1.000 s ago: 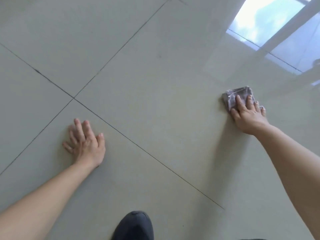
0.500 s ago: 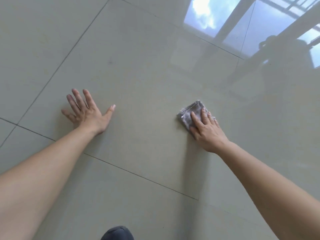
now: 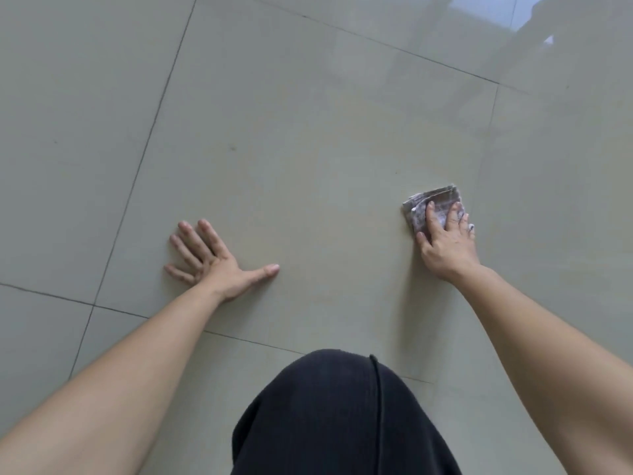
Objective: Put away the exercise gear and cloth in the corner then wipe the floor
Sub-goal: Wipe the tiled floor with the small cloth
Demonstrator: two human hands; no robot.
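- Pale greenish floor (image 3: 308,132) tiles fill nearly the whole frame, glossy and crossed by thin dark grout lines (image 3: 150,132); one line runs down the left side, another slants across the upper right.
- At the upper right corner the shine carries a blurred bright reflection (image 3: 479,15) with darker bars across it.
- A knee in black fabric (image 3: 325,416) bulges up from the lower centre, a seam running down its right part.
- Two bare forearms reach in from the lower corners, the left arm (image 3: 120,382) from the lower left and the right arm (image 3: 548,344) from the lower right.
- The left grip (image 3: 212,265) lies palm down on the floor at centre left, fingers straight and fanned toward the upper left, thumb stretched out to the right; it holds nothing.
- The right grip (image 3: 445,248) sits at centre right, well apart from the left one, its straight, spread fingers pressing flat on top of the cloth, thumb at the cloth's lower left edge.
- The cloth (image 3: 438,200), a small folded grey mottled rag, lies on the floor under those fingers, its upper part showing beyond the fingertips.
- A tiny dark speck (image 3: 233,148) marks the tile above the left grip.
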